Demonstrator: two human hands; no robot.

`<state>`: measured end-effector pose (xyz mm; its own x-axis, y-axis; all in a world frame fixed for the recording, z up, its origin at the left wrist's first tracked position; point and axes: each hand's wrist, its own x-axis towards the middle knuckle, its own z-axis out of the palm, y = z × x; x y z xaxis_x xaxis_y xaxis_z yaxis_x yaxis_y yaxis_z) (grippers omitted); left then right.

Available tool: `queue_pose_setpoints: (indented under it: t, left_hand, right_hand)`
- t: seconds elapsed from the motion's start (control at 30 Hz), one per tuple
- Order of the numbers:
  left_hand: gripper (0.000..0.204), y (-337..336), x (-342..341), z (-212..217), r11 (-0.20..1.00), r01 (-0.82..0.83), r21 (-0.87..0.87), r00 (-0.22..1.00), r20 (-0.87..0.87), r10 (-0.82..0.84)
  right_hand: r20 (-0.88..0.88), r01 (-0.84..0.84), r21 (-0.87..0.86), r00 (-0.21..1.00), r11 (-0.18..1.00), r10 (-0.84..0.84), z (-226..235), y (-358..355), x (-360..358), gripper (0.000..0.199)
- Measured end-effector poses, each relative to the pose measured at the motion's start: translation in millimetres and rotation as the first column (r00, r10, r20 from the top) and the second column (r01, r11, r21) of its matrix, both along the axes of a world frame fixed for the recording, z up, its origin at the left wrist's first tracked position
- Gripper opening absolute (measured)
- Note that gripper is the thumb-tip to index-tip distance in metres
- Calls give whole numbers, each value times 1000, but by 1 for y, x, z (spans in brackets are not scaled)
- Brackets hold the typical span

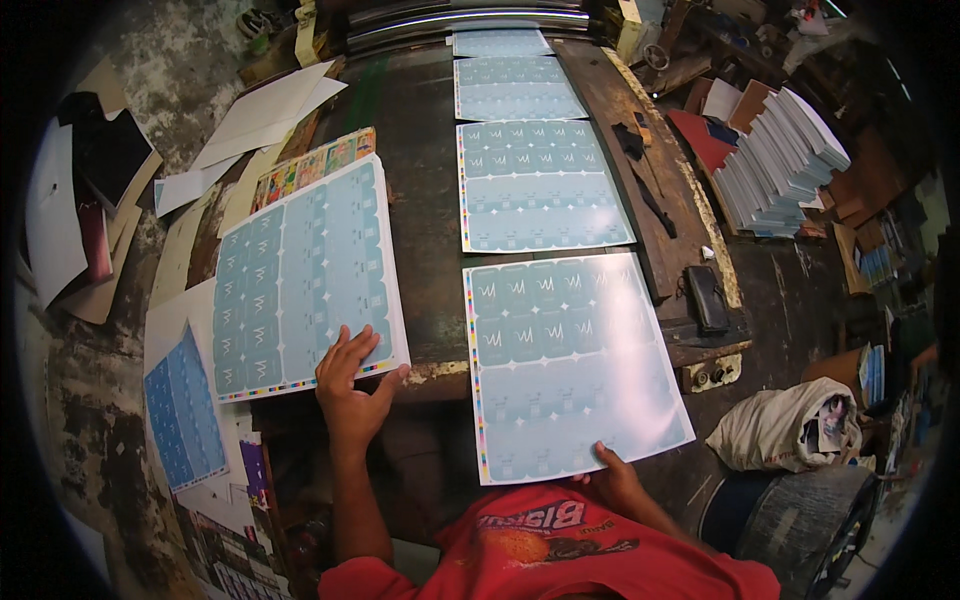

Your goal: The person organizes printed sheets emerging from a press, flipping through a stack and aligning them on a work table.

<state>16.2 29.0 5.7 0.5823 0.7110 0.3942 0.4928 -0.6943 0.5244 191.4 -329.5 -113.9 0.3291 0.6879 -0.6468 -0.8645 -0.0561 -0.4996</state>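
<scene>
My left hand (352, 382) rests on the near corner of a thick stack of light-blue printed sheets (300, 285), fingers spread and lying flat on top, thumb by the stack's right edge. My right hand (612, 478) pinches the near edge of a glossy printed sheet (560, 370), thumb on top and fingers mostly hidden underneath. Beyond this sheet, a second printed sheet (540, 190) lies on the dark machine bed (415, 230). Farther up the row are a third sheet (520, 88) and another sheet (500, 42) close to the rollers.
Metal rollers (470, 28) cross the far end. A black case (707, 300) lies on the bed's right side. At right stand stacked papers (780, 160), a white sack (780, 425) and a dark drum (810, 520). Loose white sheets (265, 115) and a blue sheet (186, 410) are at left.
</scene>
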Motion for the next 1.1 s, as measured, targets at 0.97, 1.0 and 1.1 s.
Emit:
queue_pose_setpoints:
  t: [0.97,1.0,1.1]
  left_hand:
    - [30,3,4,-17,967,-158,-202,872,431,233]
    - [31,3,6,-18,967,-145,-211,864,449,228]
    - [34,4,8,-19,961,-133,-241,826,509,241]
  right_hand:
    - [429,413,-148,845,899,-318,27,122,45,57]
    - [484,314,-73,841,947,-242,41,137,46,60]
    - [507,-134,264,862,955,-19,90,233,60,74]
